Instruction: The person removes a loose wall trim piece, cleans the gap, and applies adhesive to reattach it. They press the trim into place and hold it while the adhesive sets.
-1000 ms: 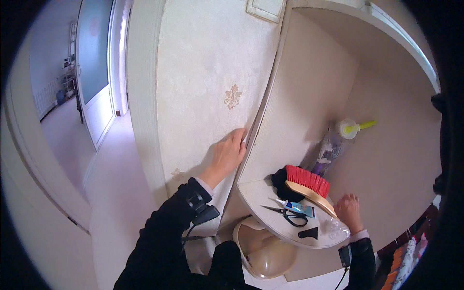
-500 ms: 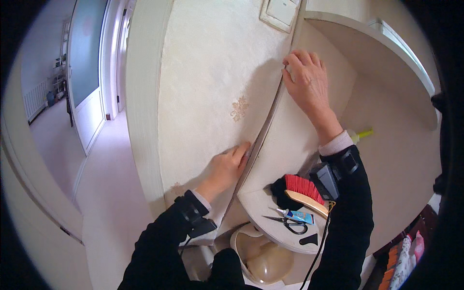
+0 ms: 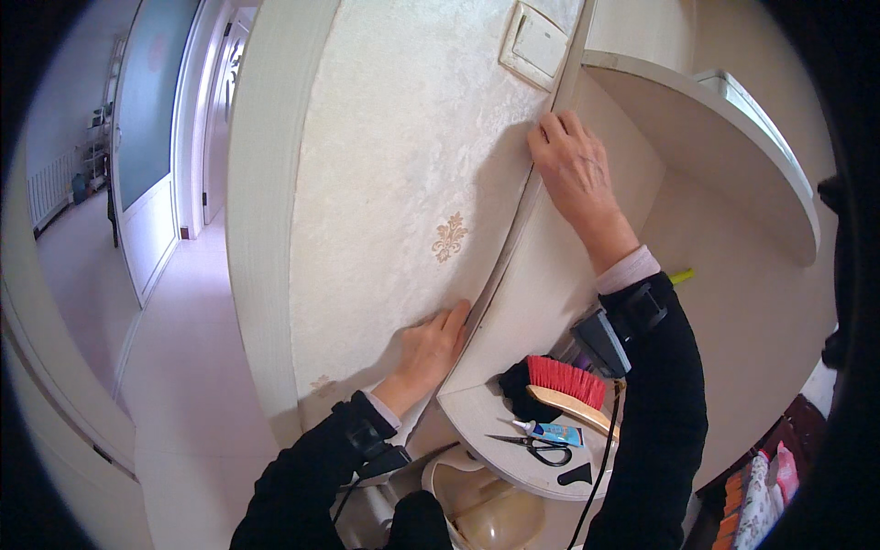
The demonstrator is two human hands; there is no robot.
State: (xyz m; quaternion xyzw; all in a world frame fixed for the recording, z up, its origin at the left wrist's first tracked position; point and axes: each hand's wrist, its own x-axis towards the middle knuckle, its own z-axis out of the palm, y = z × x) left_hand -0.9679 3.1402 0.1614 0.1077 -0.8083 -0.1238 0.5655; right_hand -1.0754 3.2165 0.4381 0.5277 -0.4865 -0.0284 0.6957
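My left hand (image 3: 429,351) is low against the patterned wallpaper (image 3: 385,174), its fingertips at the paper's right edge along a narrow gap (image 3: 502,261). Those fingers are bent and close together; whatever lies under them is hidden. Higher up, my right hand (image 3: 576,172) rests at the same seam, beside the pale cabinet side panel (image 3: 545,252). Its fingers are curled in at the edge and their tips cannot be seen clearly. Above it on the wall is a light switch (image 3: 539,44).
On the curved lower shelf (image 3: 472,417) lie a red-bristled brush (image 3: 568,385), a blue tube (image 3: 557,433), black-handled scissors (image 3: 541,449) and a small black piece (image 3: 576,474). A beige basin (image 3: 486,509) stands below. Overhead juts a curved upper shelf (image 3: 724,124). A doorway (image 3: 160,183) opens at left.
Both hands stay at the seam. My right hand has shifted slightly down along it, with its fingers more curled over. The whole view has moved a little, so the shelf items appear lower.
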